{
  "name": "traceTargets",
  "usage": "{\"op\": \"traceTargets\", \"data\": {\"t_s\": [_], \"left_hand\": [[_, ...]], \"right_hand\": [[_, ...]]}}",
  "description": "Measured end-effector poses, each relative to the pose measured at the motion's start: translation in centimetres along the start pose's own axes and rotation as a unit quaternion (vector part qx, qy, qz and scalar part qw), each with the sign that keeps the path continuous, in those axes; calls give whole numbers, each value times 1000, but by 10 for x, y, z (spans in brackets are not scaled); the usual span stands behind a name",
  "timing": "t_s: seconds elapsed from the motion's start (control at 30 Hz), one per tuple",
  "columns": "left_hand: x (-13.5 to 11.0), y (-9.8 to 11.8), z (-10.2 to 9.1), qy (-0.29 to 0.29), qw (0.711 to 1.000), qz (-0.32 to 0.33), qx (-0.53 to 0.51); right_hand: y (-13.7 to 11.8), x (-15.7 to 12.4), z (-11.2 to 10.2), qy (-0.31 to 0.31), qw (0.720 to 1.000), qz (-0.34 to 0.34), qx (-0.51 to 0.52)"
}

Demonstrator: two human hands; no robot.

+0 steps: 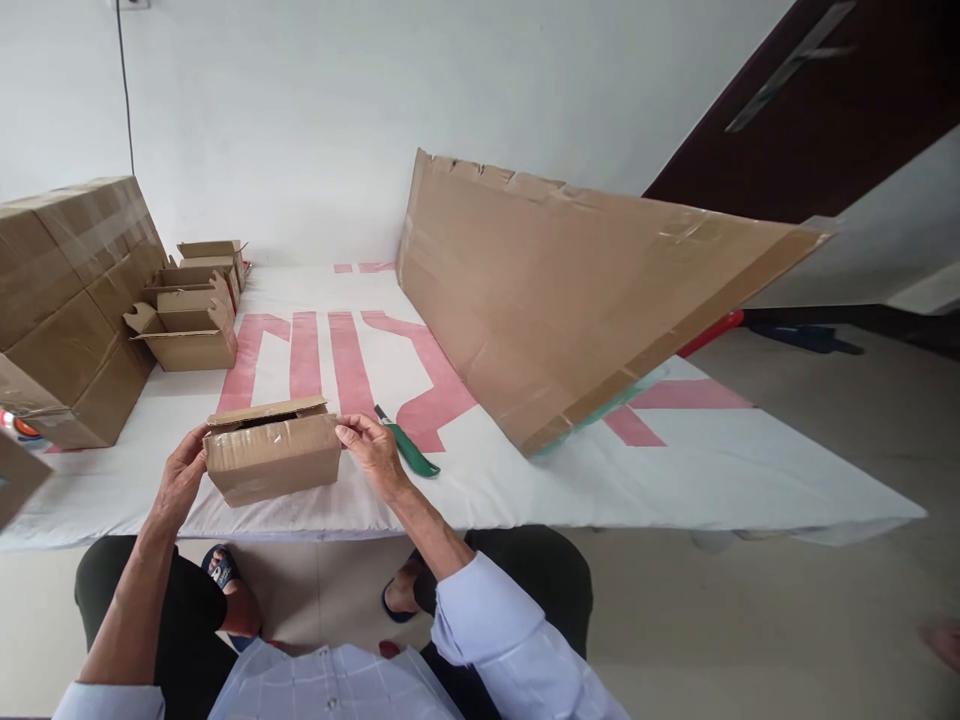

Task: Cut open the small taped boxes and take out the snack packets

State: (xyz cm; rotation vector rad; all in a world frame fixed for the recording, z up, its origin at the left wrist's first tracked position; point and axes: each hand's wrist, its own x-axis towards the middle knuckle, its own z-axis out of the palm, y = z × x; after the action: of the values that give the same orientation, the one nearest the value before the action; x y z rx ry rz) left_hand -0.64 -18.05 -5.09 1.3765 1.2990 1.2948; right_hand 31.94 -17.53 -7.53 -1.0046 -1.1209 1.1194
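A small brown cardboard box [274, 462] is held at the near edge of the table, tilted a little. Its lid flap is partly down, with a dark gap along the top. My left hand [184, 470] grips the box's left end, fingers at the upper corner. At the opposite end, my right hand [373, 452] pinches the upper right corner between thumb and fingers. Just right of that hand lies a green-handled tool [411, 450] with a dark tip; its exact kind I cannot make out.
Several open small boxes [191, 345] stand at the back left, beside a stack of taped cartons [71, 300]. A large cardboard sheet [570, 290] leans upright across the table's right half. A white cloth with red markings [517, 500] covers the table.
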Motion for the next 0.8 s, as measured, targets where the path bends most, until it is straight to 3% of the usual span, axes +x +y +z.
{"op": "traceTargets", "data": {"t_s": [0.37, 0.63, 0.8], "left_hand": [[0, 13, -9, -59, 998, 5, 28], [-1, 27, -22, -166, 986, -6, 27], [0, 22, -25, -189, 980, -27, 59]], "right_hand": [[-6, -1, -4, -40, 998, 47, 13], [-6, -7, -18, -108, 992, -27, -63], [-2, -22, -36, -173, 980, -42, -86]]}}
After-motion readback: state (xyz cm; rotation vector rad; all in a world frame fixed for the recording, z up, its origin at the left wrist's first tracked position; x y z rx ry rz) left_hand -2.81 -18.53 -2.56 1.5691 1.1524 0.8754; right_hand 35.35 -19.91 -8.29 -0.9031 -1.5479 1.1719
